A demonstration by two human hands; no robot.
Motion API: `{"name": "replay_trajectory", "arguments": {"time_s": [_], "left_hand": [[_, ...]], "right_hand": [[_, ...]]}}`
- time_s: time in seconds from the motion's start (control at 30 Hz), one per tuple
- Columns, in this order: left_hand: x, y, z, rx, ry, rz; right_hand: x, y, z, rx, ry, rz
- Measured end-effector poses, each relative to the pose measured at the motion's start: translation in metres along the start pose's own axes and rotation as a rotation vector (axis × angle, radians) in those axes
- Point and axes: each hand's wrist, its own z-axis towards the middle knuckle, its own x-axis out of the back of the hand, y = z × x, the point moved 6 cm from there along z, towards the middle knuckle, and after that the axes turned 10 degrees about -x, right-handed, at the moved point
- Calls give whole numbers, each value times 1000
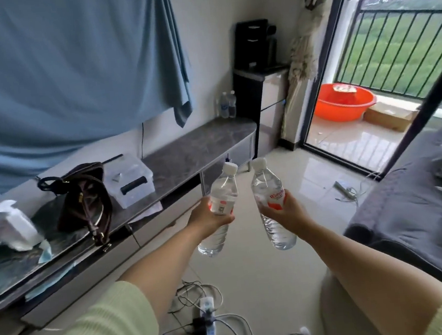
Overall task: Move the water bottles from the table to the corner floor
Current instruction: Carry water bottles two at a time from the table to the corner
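A person in pale green ribbed sleeves holds two clear plastic water bottles out over a glossy tiled floor [253,258], both arms stretched forward. The left hand [208,217] has its grip closed around the middle of the left bottle [219,208], fingers wrapped over a white and orange-red label bearing a small square code. The right hand [286,209] grips the right bottle [270,203] the same way, its label showing red lettering too blurred to read. Both bottles are ridged, white-capped and tilted so their caps lean toward each other, nearly touching. To the left runs a long, dark marbled surface [186,154] carrying a brown leather handbag [85,196], a translucent lidded box [130,180] and a white tissue pack [10,224]. Two more bottles [228,104] stand at its far end, beside a black cabinet [251,102]. An orange plastic basin [343,101] sits on the balcony beyond the glass door.
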Motion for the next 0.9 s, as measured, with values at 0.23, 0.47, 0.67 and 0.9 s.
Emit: {"name": "replay_trajectory", "arguments": {"time_s": [0.23, 0.47, 0.67, 0.9], "left_hand": [[-63, 11, 78, 19, -111, 56], [-88, 12, 165, 25, -130, 67], [-101, 27, 276, -38, -146, -7], [-97, 35, 425, -38, -220, -92]], "right_hand": [[46, 40, 56, -67, 37, 52], [67, 51, 126, -110, 65, 82], [80, 35, 223, -141, 88, 88], [101, -4, 351, -185, 117, 87]]}}
